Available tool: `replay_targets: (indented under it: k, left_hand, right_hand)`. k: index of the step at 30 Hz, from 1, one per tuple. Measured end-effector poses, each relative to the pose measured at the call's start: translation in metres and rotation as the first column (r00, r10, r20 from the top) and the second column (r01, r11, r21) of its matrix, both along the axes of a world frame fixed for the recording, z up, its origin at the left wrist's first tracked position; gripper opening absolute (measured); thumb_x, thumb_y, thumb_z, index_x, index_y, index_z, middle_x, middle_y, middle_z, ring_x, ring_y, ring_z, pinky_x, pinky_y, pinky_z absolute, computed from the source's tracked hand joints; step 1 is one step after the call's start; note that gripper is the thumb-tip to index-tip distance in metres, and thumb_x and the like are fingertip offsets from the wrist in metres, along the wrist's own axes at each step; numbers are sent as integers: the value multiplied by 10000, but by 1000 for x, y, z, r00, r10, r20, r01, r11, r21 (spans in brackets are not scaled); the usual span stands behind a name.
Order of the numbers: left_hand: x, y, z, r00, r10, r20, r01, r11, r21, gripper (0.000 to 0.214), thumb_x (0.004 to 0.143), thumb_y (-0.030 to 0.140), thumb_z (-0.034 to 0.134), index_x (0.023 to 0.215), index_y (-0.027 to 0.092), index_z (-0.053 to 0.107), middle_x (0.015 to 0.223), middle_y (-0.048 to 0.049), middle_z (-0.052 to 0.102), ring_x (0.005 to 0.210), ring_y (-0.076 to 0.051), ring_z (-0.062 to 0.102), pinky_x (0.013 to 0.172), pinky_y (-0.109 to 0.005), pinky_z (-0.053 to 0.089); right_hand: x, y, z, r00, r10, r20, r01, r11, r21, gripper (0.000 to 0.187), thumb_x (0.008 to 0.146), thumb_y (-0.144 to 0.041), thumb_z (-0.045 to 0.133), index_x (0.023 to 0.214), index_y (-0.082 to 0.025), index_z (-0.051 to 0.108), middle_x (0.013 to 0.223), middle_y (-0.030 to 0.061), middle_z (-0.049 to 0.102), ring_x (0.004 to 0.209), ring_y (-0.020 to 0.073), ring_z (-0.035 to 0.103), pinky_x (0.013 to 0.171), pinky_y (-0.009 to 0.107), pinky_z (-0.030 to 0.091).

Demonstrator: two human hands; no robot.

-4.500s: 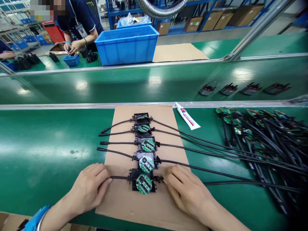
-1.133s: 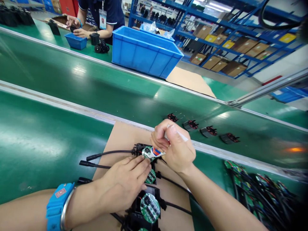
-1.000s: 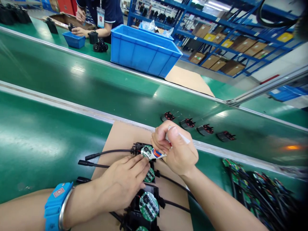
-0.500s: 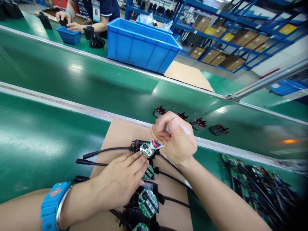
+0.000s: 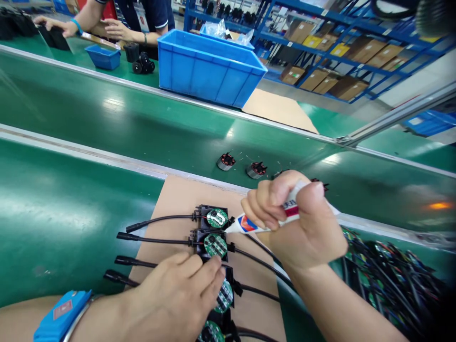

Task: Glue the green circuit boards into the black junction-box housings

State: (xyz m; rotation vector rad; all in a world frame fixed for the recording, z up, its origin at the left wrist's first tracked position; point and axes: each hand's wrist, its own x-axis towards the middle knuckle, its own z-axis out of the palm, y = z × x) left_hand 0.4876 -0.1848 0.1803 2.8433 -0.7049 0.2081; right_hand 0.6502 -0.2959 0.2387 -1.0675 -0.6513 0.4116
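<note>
A column of black housings with round green circuit boards and black cables lies on a brown cardboard sheet. My right hand is closed round a white glue tube, nozzle pointing left beside the top board, which carries a white bead. My left hand lies fingers down on the lower housings, touching the third board. A blue wrist strap is on my left wrist.
Small black and red motor parts ride the green belt beyond the cardboard. A heap of cabled boards lies at the right. A blue crate stands across the belt. Another person's hands work at the far left.
My right hand drew the tube rightward off the top board. My left hand slid down from the second board to the third. The motor parts moved left along the belt.
</note>
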Motion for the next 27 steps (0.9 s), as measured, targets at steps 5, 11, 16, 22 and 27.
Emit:
replay_targets:
  k: [5, 11, 16, 22, 27]
  left_hand:
    - [-12, -7, -3, 1000, -8, -30, 11, 997, 83, 455, 902, 252, 456, 1329, 103, 510, 1361, -100, 544, 829, -194, 537, 719, -331, 413]
    - [-11, -2, -6, 999, -3, -37, 6, 998, 65, 494, 903, 277, 444, 1363, 98, 466, 1379, -94, 529, 879, -204, 538, 753, -336, 391]
    - [-12, 1, -5, 1000, -9, -18, 10, 999, 45, 466, 910, 257, 416, 1339, 94, 498, 1381, -97, 530, 901, -211, 545, 787, -340, 386]
    - [-13, 4, -8, 996, -58, -61, 60, 998, 33, 551, 894, 321, 421, 1373, 50, 448, 1417, -149, 479, 918, -231, 545, 790, -354, 398]
    - [-14, 3, -5, 997, -30, -76, 34, 998, 46, 507, 919, 301, 397, 1364, 71, 470, 1392, -123, 512, 931, -227, 546, 803, -348, 399]
  right_hand:
    - [-20, 4, -12, 990, 109, -88, -113, 993, -33, 374, 910, -483, 507, 655, -210, 494, 488, -68, 249, 394, 74, 214, 403, 225, 207]
    - [-29, 15, -28, 990, 124, -67, -127, 990, -53, 381, 901, -489, 511, 650, -205, 476, 499, -68, 264, 407, 77, 224, 411, 239, 185]
    - [-30, 8, -26, 991, 122, -53, -127, 987, -101, 375, 906, -476, 513, 655, -198, 483, 510, -63, 272, 416, 76, 239, 423, 248, 185]
    - [-36, -6, -21, 992, 113, -56, -120, 984, -132, 380, 918, -474, 482, 661, -194, 479, 520, -52, 291, 430, 81, 251, 428, 264, 186]
    - [-32, -13, -21, 997, 70, -43, -75, 988, -137, 373, 908, -470, 506, 659, -193, 486, 516, -50, 289, 427, 82, 278, 445, 267, 193]
